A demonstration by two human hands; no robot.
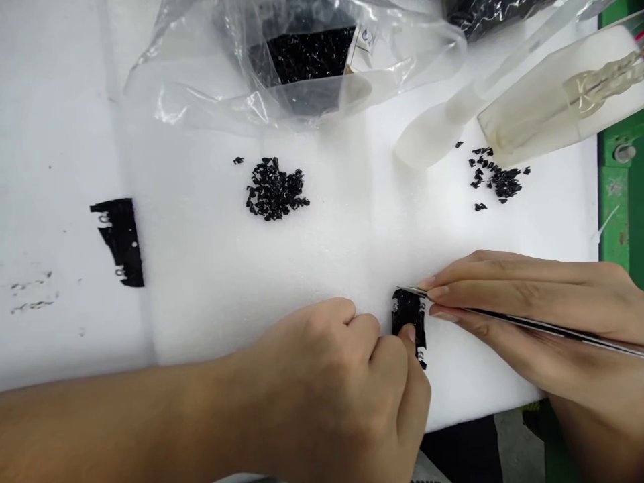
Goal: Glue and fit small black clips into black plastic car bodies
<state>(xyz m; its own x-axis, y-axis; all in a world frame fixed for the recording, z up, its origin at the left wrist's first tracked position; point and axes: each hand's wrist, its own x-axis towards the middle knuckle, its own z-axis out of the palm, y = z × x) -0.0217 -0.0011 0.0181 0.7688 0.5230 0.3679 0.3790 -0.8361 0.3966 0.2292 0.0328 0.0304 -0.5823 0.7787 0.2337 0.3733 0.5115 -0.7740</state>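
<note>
My left hand (347, 376) is curled closed, with one fingertip pressing on a small black plastic part (406, 310) that lies on the white foam sheet. Pinched in my right hand (528, 295) is a pair of thin metal tweezers (533, 325). Its tip reaches the top edge of the black part. Whether a tiny piece sits in the tips I cannot tell. Above the hands lie two piles of tiny black pieces, one in the middle (274, 189) and a smaller one (504, 182) at the right. A second black plastic part (123, 243) rests at the far left.
A clear plastic bag (211, 100) holding black pieces lies at the top. At the upper right are a white rounded tool (427, 137) and a translucent bottle-like object (543, 100). A green metal frame (616, 181) borders the right edge.
</note>
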